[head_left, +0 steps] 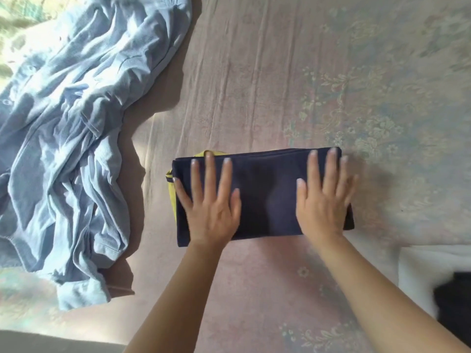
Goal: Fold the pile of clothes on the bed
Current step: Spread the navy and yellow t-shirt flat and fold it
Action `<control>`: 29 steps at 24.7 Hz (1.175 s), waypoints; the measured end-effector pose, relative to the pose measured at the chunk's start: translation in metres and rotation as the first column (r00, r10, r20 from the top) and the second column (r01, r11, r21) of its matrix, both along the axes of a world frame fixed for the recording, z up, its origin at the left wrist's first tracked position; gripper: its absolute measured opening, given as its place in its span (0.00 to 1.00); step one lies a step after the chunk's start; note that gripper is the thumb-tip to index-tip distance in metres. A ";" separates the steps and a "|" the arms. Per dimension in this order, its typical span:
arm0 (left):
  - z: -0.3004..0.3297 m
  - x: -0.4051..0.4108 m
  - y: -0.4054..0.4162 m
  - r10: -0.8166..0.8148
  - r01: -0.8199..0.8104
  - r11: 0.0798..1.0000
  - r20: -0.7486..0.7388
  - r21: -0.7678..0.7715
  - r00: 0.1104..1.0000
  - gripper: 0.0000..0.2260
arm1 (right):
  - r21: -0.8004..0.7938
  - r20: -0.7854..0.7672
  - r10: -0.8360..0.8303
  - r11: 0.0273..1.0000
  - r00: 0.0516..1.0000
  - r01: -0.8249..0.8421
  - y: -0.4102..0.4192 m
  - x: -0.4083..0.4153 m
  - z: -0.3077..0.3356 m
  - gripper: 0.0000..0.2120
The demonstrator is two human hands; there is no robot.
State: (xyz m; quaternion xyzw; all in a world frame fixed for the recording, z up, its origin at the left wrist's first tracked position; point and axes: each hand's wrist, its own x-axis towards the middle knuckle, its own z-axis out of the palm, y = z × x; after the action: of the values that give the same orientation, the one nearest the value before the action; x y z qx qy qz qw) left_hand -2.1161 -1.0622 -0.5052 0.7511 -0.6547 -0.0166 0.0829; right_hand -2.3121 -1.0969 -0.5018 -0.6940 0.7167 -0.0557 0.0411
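Observation:
A navy garment (265, 197) with yellow trim at its left edge lies folded into a flat rectangle on the bed, in the middle of the view. My left hand (211, 202) presses flat on its left half with fingers spread and straight. Over the right half, my right hand (325, 197) lies flat the same way, its fingertips reaching the far edge. A crumpled light blue shirt (63, 138) lies unfolded at the left, apart from the navy garment.
The bed sheet (293, 85) is pinkish with a pale floral print and spreads wide beyond the garment and to the right. A white cloth (420, 263) and a dark item (456, 304) sit at the lower right edge.

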 end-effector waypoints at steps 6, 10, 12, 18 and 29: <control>-0.040 -0.007 -0.004 -0.263 0.215 0.887 0.064 0.408 0.963 0.27 | 0.460 -0.068 0.260 0.865 0.963 -0.201 -0.002 -0.004 -0.039 0.29; -0.035 0.032 -0.001 -0.081 0.033 0.880 0.081 0.474 0.993 0.29 | 0.547 -0.093 0.172 0.832 0.981 -0.094 -0.006 -0.021 -0.034 0.33; -0.031 0.052 -0.003 0.047 -0.079 0.856 0.076 0.510 0.996 0.32 | 0.595 -0.082 0.052 0.804 0.995 0.008 -0.015 -0.034 -0.026 0.34; -0.004 0.057 -0.004 0.644 -0.506 0.765 -0.473 0.398 0.601 0.41 | 0.251 -0.027 0.277 0.932 0.961 -0.262 0.043 0.025 -0.009 0.31; 0.111 -0.027 -0.070 0.572 0.179 0.772 -0.790 0.609 0.219 0.05 | 0.629 0.773 -0.633 0.772 0.030 0.092 0.031 -0.003 0.035 0.15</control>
State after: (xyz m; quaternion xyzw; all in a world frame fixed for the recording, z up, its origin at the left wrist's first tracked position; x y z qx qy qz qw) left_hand -2.1426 -1.1326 -0.3944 0.6439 -0.3112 -0.6603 0.2293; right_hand -2.3155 -1.0661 -0.4663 -0.2422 0.6603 -0.3459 0.6210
